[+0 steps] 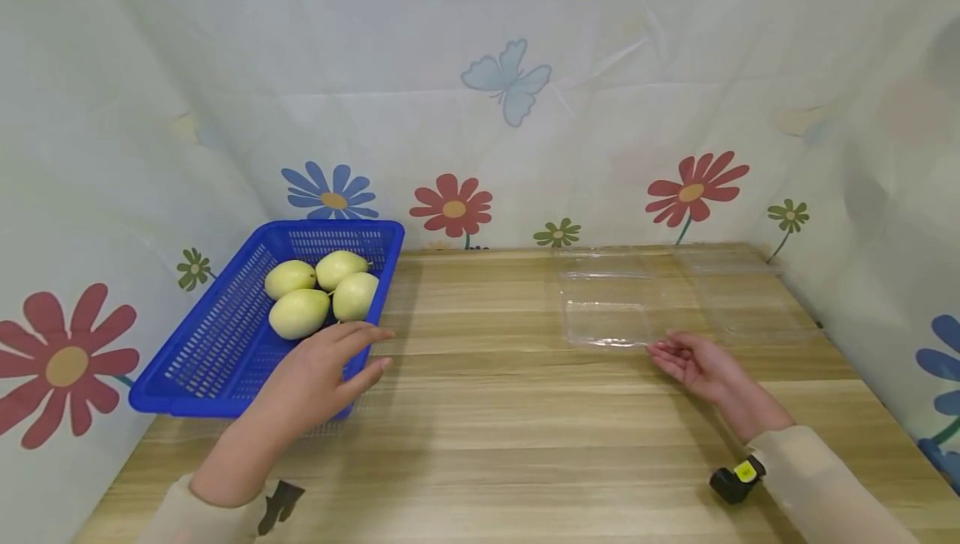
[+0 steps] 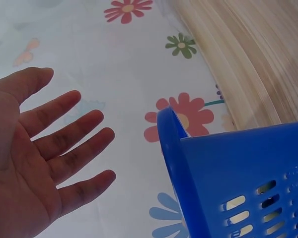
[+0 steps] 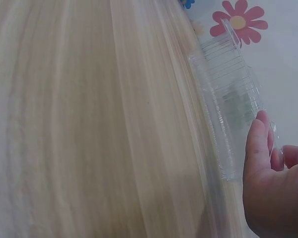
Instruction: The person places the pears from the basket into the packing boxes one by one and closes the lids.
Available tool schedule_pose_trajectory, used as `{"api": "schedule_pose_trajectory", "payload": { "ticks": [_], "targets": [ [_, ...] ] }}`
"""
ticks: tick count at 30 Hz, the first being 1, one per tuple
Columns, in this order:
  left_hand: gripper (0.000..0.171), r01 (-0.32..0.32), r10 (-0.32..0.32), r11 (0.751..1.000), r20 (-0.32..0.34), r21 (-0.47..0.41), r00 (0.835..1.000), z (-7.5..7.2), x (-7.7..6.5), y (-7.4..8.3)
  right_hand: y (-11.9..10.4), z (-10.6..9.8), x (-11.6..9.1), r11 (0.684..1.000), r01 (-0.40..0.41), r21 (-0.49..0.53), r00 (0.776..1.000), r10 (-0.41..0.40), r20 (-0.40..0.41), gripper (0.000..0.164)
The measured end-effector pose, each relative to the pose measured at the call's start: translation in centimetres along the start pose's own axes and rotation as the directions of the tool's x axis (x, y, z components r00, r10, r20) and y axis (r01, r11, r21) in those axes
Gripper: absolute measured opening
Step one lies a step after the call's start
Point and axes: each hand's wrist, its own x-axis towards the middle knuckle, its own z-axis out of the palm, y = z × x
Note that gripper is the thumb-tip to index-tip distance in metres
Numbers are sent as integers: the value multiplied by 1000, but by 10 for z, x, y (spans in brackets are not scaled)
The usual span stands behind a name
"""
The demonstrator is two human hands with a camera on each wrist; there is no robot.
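In the head view, several yellow-green pears (image 1: 299, 314) lie in a blue plastic basket (image 1: 183, 405) on the left. Over the basket's right rim hovers my left hand (image 1: 318, 377), fingers spread and holding nothing. The left wrist view shows its palm (image 2: 27, 173) apart from the basket's wall (image 2: 238, 163). On the right, a clear plastic container (image 1: 606, 311) lies opened out on the table, its see-through outline faint. My right hand (image 1: 693, 365) pinches its edge at the near side. In the right wrist view, the container's rim (image 3: 248, 82) runs in between fingers and thumb.
The wooden table (image 1: 480, 411) ends at a white cloth backdrop (image 1: 375, 111) printed with flowers, which rises behind and along both sides. A black strap piece with a yellow label (image 1: 738, 479) sits at the right wrist.
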Motion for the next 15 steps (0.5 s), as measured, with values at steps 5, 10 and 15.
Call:
{"api": "schedule_pose_trajectory", "payload": {
  "ticks": [5,10,15],
  "targets": [
    [33,7,-7,1000,8,-5,1000,0,1,1,1,4,0,1000,-8,-7,1000,8,12,38],
    [33,8,-8,1000,16,-10,1000,1,2,1,4,9,0,999,-20,-39,999,21,28,37],
    [33,11,-10,1000,24,-11,1000,1,3,2,9,16,0,998,-24,-64,999,25,23,33]
  ]
}}
